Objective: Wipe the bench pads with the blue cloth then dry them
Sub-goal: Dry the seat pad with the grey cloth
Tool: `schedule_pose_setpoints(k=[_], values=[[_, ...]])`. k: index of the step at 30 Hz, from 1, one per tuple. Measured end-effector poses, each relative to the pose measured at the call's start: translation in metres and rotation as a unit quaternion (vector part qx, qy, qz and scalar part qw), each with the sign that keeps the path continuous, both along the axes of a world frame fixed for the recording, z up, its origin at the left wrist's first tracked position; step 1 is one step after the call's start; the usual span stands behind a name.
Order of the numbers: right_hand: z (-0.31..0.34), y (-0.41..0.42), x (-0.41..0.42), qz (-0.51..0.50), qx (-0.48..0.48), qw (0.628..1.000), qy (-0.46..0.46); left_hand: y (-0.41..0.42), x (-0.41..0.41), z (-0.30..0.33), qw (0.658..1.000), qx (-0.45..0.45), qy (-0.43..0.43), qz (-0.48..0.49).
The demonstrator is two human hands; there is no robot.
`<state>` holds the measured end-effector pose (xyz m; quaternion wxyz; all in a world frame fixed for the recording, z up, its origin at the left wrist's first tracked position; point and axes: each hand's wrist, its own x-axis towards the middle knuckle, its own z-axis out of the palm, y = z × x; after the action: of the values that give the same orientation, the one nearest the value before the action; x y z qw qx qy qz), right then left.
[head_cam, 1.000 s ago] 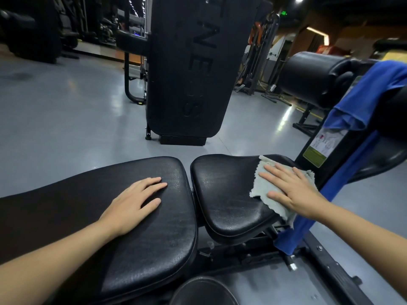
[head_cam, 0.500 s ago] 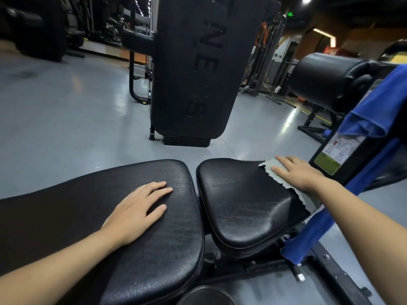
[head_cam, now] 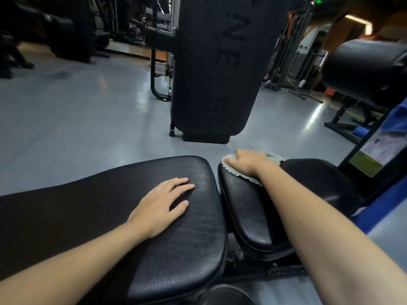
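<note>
Head view: in a dim gym with a glossy grey floor (head_cam: 72,119), a person leans over a black bench. The left hand (head_cam: 161,204) lies flat, fingers straight and slightly spread, on the long back pad (head_cam: 114,216), its vinyl creased and cracked. The right hand (head_cam: 250,160) presses a pale grey cloth (head_cam: 273,157) over the far edge of the smaller seat pad (head_cam: 308,181), fingers bent over that rim. The blue cloth (head_cam: 394,122) hangs from the frame at the far right, just beside a labelled upright. A tall black machine panel (head_cam: 220,62) stands beyond the bench, and a round roller pad (head_cam: 363,69) sits at the upper right.
</note>
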<state>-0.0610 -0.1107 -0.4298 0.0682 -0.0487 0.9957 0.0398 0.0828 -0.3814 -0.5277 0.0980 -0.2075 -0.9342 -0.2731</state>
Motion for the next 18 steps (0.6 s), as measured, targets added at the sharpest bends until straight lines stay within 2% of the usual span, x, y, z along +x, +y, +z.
schedule_pose_setpoints(k=[4,9,18], values=[[-0.014,-0.034,-0.001,0.060,-0.001,0.998,0.002,-0.001,0.001,0.001,1.000,-0.001,-0.002,-0.001],[-0.009,-0.012,0.016,0.103,-0.004,0.995,0.012,-0.001,0.000,0.001,1.000,0.000,-0.008,-0.002],[0.027,0.129,0.080,-0.051,0.026,0.996,0.075,-0.002,0.000,-0.001,1.000,-0.014,-0.020,0.000]])
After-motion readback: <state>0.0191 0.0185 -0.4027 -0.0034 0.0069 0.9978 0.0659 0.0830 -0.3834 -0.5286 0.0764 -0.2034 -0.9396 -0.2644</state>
